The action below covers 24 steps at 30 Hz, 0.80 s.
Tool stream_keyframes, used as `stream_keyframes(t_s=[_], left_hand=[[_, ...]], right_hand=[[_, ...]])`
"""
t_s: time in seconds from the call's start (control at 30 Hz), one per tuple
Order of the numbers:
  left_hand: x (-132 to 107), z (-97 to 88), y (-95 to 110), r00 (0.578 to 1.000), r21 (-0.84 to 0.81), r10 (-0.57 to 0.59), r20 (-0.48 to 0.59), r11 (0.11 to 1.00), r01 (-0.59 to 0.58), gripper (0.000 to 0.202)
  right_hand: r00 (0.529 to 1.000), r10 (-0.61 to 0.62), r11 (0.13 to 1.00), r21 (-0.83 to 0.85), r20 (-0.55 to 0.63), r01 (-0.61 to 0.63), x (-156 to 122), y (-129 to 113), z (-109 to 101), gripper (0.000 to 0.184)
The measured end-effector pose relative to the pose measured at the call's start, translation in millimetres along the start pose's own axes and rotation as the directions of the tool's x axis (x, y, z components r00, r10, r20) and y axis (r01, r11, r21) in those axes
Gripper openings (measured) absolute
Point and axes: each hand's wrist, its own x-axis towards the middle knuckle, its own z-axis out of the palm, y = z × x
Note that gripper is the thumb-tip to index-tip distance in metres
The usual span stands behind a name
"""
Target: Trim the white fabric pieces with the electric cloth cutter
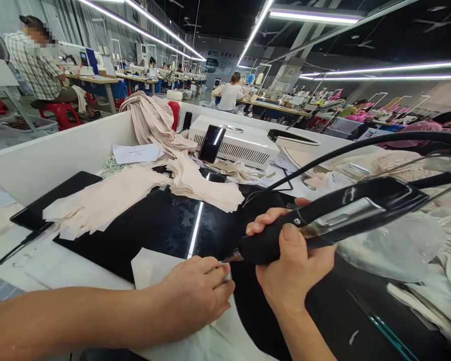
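My right hand is wrapped round a black hand-held power tool with a silver lever and a thick cable. Its short metal tip points left and meets the fingertips of my left hand. Those fingers are pinched together on a white sheet-like piece, at the front edge of the black glossy board. Whether that piece is cloth or paper I cannot tell. Behind my hands, stacks of pale pink cut fabric lie on the board.
A phone leans on a white vented box. Another black device lies at left. Teal-handled tweezers or scissors and a clear plastic bag are at right. Other people sit at sewing machines beyond the white partition.
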Motion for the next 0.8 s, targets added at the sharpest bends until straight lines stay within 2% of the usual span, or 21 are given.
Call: stream_keyframes(t_s=[0.2,0.3,0.4,0.5,0.6,0.73,0.8], left_hand=[[-2,-3.2,-7,1.0,-0.007,0.025,-0.017,1.0,-0.025,0.024],[-2,-7.4,-23,0.999,-0.027,-0.028,0.026,0.999,0.029,0.017],[-2,-11.3,-46,0.994,0.015,-0.085,0.071,0.996,0.085,0.02],[-3,-15.2,-61,0.995,0.058,-0.098,-0.01,0.993,0.098,0.027],[-2,-18.3,-56,0.993,0.001,-0.058,-0.103,0.998,0.058,0.028],[-1,-14.3,-32,0.996,-0.204,0.042,-0.082,0.977,-0.058,0.017],[-2,-8.6,-24,0.996,-0.247,0.07,-0.057,0.965,-0.082,0.023]], right_hand=[[0.999,0.027,1.0,0.007,-0.039,-0.027,7,-3,-1,0.057],[0.996,0.016,1.0,0.007,-0.084,-0.015,15,-12,-4,0.054],[0.992,0.009,1.0,-0.022,-0.125,-0.012,19,-23,-11,0.045],[0.991,0.002,0.998,-0.057,-0.133,-0.009,16,-32,-20,0.043],[0.995,-0.026,0.997,-0.071,-0.101,0.019,8,-37,-30,0.045],[0.996,-0.058,0.997,-0.062,-0.068,0.054,-1,-39,-35,0.05],[0.997,-0.056,0.997,-0.052,-0.059,0.053,-3,-40,-34,0.051]])
